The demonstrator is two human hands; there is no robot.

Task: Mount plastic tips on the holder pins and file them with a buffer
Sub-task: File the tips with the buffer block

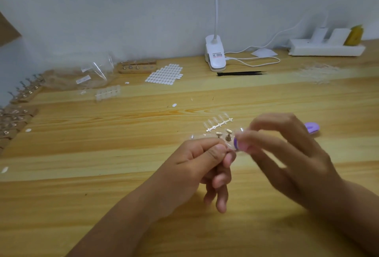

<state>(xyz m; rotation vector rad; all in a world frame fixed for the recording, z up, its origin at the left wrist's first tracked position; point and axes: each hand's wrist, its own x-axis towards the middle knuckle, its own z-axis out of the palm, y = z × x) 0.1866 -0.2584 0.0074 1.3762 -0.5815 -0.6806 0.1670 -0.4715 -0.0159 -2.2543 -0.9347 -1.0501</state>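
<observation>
Yellow wood-grain table (pixel 102 174), white lamp clip (pixel 215 55), purple buffer (pixel 235 143), black strip (pixel 240 73); the tips (pixel 217 122) look clear, I think, kinda blurry.

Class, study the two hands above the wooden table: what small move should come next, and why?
Probably a short stroke of the purple buffer across the clear tip. The left hand pinches the holder steady, and the right hand holds the buffer right beside that tip, though blur hides whether they touch.
</observation>
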